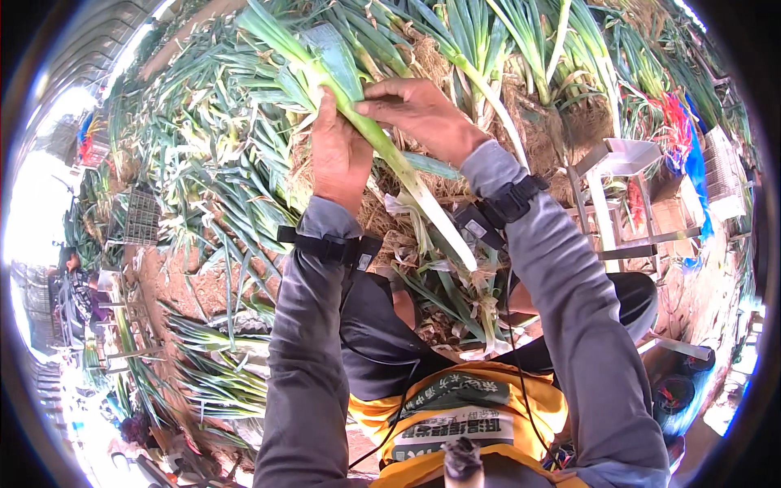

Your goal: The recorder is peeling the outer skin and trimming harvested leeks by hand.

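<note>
- My left hand (338, 154) has its grip closed around the long green-and-white leek stalk (390, 159), just where the green leaves fan out from the pale shaft.
- My right hand (423, 114) pinches the same stalk from the other side, thumb and fingers clamped on an outer leaf close to my left grip.
- The stalk slants down from the upper left towards my lap, its white end hanging over a heap of stripped pale husks and leaf trimmings (464, 317) on my knees.
- I judge the step in hand to be peeling: loosening a dirty outer layer from the shaft.
- The next move, as I read it, calls for a steady hold with the left while the right draws the layer down along the stalk without snapping it.
- Piles of uncleaned green leeks (211, 154) lie on the ground ahead.
</note>
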Demonstrator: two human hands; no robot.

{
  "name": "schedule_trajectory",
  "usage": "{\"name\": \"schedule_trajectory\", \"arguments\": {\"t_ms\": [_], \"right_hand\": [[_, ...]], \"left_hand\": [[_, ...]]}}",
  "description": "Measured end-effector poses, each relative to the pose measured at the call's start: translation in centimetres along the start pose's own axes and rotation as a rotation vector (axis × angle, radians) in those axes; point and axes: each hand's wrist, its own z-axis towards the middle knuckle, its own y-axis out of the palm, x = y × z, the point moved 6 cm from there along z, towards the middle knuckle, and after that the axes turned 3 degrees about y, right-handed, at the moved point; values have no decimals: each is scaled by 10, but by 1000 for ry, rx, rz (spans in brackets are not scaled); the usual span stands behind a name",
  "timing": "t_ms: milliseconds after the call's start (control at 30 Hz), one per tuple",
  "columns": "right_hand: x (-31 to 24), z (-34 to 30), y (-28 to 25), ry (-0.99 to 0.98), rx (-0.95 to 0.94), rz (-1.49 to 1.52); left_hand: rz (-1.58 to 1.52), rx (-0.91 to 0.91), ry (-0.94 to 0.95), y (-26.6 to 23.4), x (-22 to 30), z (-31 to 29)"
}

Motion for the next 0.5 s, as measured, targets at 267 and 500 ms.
{"name": "schedule_trajectory", "arguments": {"t_ms": [267,500], "right_hand": [[23,8,1,-32,4,310],[23,-1,-11,-48,-33,265]], "left_hand": [[-137,-139,-59,15,-9,-1],[-163,-182,-39,13,-21,6]]}}
